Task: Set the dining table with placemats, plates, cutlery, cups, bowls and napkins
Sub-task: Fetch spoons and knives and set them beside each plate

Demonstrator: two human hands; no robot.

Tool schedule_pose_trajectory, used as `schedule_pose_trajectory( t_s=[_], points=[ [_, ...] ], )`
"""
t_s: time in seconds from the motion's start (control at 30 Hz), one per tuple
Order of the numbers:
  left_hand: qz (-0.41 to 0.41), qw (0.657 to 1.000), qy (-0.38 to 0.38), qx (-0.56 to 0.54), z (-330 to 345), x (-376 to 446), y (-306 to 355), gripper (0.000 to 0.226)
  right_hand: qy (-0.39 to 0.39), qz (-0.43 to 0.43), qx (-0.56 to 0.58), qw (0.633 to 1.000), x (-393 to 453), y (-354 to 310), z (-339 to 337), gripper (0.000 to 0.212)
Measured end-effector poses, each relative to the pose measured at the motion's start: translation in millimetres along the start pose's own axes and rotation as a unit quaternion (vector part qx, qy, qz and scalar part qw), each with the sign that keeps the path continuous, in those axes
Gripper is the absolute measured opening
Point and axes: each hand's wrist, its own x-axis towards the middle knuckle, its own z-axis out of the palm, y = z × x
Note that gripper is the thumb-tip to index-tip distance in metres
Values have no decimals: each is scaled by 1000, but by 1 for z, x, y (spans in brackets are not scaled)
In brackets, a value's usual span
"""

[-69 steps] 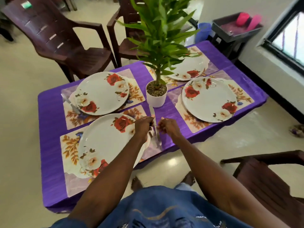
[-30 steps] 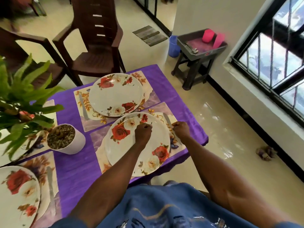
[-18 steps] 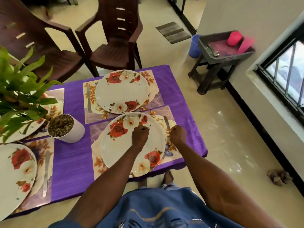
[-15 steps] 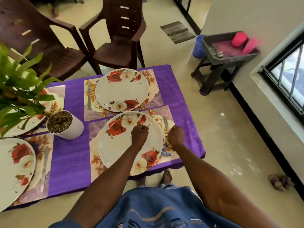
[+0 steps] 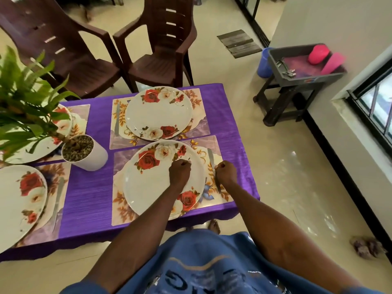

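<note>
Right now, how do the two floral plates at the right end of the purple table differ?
The near floral plate has the left hand over it; the far floral plate is untouched. The near plate's silver knife lies on its right, by the right hand; the far plate's grey knife lies on its left. Both are round, white with red roses, each on a floral placemat.

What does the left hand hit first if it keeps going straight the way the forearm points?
Probably the far rim of the near plate that the left hand hangs over, then the far plate beyond it. Its height above the plate is unclear, so it may pass over both.
</note>
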Motion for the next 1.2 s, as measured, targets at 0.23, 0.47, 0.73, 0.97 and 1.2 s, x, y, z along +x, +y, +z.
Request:
schedule_pose_trajectory(
  t_s=[0.23, 0.47, 0.73, 0.97, 1.2],
  points=[
    [115, 986, 2, 122, 22, -9, 8, 29, 7, -65, -100, 993, -5, 4, -11, 14],
    [215, 958, -22, 186, 70, -22, 35, 30, 71, -96, -138, 983, 6, 16, -36, 22],
    [246, 942, -57, 219, 176, -12, 85, 29, 119, -92, -98, 984, 76, 57, -118, 18],
    [199, 929, -111, 293, 318, -31, 124, 25, 82, -40, -143, 985, 137, 132, -229, 17],
    [178, 868, -206, 415, 418, -42, 145, 26, 2, 8, -225, 974, 182, 195, -310, 19]
  ],
)
